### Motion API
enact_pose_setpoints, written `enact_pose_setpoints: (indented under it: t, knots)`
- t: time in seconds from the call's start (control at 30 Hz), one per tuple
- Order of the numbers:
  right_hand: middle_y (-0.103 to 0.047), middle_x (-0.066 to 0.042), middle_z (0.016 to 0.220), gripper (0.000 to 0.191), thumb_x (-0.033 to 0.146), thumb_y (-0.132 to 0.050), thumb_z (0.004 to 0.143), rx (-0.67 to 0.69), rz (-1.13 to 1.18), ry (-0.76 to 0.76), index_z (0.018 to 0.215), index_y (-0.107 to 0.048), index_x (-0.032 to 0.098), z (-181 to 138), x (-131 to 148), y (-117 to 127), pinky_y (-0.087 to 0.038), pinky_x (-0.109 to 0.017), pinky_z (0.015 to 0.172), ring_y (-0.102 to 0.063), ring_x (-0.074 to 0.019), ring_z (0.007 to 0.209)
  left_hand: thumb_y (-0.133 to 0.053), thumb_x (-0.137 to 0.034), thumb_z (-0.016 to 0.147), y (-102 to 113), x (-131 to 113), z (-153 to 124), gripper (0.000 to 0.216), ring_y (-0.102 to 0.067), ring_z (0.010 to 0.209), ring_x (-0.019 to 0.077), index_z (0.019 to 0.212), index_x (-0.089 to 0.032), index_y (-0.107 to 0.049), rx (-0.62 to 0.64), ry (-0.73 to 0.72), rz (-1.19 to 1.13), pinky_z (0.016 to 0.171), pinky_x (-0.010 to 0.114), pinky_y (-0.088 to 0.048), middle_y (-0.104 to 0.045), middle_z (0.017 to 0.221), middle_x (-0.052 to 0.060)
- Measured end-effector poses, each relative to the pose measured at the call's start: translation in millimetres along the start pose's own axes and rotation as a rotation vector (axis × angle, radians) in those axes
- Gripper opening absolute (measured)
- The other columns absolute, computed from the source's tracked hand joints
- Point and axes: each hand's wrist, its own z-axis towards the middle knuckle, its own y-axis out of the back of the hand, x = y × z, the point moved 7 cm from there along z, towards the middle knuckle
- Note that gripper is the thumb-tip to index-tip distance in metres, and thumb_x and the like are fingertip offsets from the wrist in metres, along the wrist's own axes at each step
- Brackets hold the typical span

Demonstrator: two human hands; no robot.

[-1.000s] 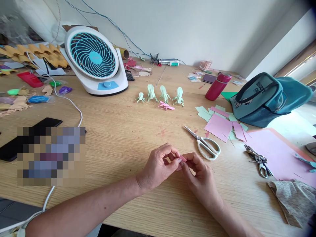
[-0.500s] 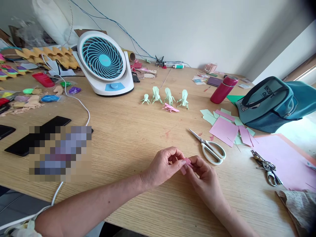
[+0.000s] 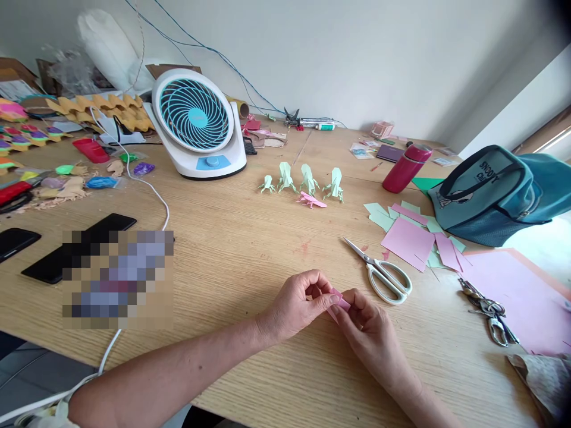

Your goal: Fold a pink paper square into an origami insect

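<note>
A small folded piece of pink paper point(image 3: 342, 302) is pinched between my two hands, above the near part of the wooden table point(image 3: 232, 249). My left hand point(image 3: 306, 303) grips it from the left with thumb and fingertips. From the right, my right hand point(image 3: 368, 327) pinches its other side, and the fingers partly cover the paper. Just beyond my right hand lie white-handled scissors point(image 3: 379, 273), blades pointing away to the left. Farther back stand several pale green folded-paper figures point(image 3: 307, 178), with a pink paper figure point(image 3: 311, 200) in front of them.
Pink and green paper pieces point(image 3: 408, 241) lie at right, beside a teal bag point(image 3: 486, 190) and a magenta bottle point(image 3: 407, 169). Keys point(image 3: 491, 312) rest on a large pink sheet point(image 3: 526, 291). A white fan point(image 3: 196, 119) stands back left; a white cable point(image 3: 149, 187) crosses the left side.
The pink paper has turned slightly between my fingertips, and its lower flap shows less. Both hands keep their pinch. The whole view has shifted a little.
</note>
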Motion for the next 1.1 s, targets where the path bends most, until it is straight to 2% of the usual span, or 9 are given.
enact_pose_setpoints:
  t: [0.13, 0.3, 0.4, 0.53, 0.67, 1.1]
  knots:
    - [-0.053, 0.001, 0.069, 0.026, 0.040, -0.066, 0.090, 0.005, -0.061, -0.023, 0.077, -0.057, 0.019, -1, -6, 0, -0.036, -0.023, 0.054, -0.044, -0.0127, 0.061, -0.077, -0.031, 0.078, 2, -2, -1, 0.022, -0.058, 0.061, 0.0094, 0.075, -0.014, -0.064, -0.034, -0.023, 0.101, 0.055, 0.020, -0.043, -0.067, 0.074, 0.001]
    - [-0.056, -0.001, 0.071, 0.028, 0.043, -0.061, 0.092, 0.012, -0.084, -0.018, 0.079, -0.060, 0.019, -2, -6, 1, -0.037, -0.024, 0.056, -0.047, -0.0139, 0.063, -0.084, -0.043, 0.071, 0, 4, -1, 0.037, -0.069, 0.069, 0.0162, 0.069, -0.014, -0.060, -0.003, 0.034, -0.128, 0.061, 0.023, -0.052, -0.068, 0.070, 0.002]
    - [-0.058, -0.001, 0.073, 0.027, 0.045, -0.064, 0.091, 0.029, -0.068, -0.017, 0.082, -0.061, 0.019, -3, -8, 2, -0.040, -0.024, 0.058, -0.049, -0.0148, 0.065, -0.086, -0.047, 0.067, 0, 6, 0, 0.042, -0.071, 0.070, 0.0175, 0.067, -0.013, -0.060, 0.022, 0.053, -0.177, 0.064, 0.025, -0.054, -0.070, 0.071, 0.004]
    - [-0.057, -0.001, 0.070, 0.028, 0.045, -0.061, 0.092, 0.039, -0.130, 0.008, 0.082, -0.061, 0.019, -4, -9, 2, -0.039, -0.024, 0.056, -0.048, -0.0141, 0.063, -0.086, -0.047, 0.068, 1, 11, -1, 0.040, -0.067, 0.067, 0.0143, 0.071, -0.012, -0.065, 0.042, 0.084, -0.114, 0.060, 0.022, -0.050, -0.072, 0.073, 0.006]
    - [-0.056, 0.000, 0.068, 0.028, 0.046, -0.061, 0.092, 0.014, -0.182, 0.044, 0.082, -0.062, 0.019, -5, -4, 3, -0.039, -0.023, 0.055, -0.047, -0.0136, 0.061, -0.085, -0.045, 0.070, 4, 12, 0, 0.037, -0.062, 0.061, 0.0107, 0.070, -0.012, -0.066, 0.020, 0.035, -0.016, 0.054, 0.019, -0.044, -0.069, 0.070, 0.003]
    - [-0.056, 0.000, 0.069, 0.029, 0.045, -0.062, 0.092, 0.053, -0.092, 0.029, 0.079, -0.061, 0.020, -5, -1, 0, -0.040, -0.024, 0.057, -0.048, -0.0147, 0.063, -0.085, -0.041, 0.071, 1, 8, 0, 0.039, -0.063, 0.062, 0.0109, 0.068, -0.013, -0.058, 0.059, 0.007, -0.161, 0.060, 0.021, -0.048, -0.065, 0.069, 0.001]
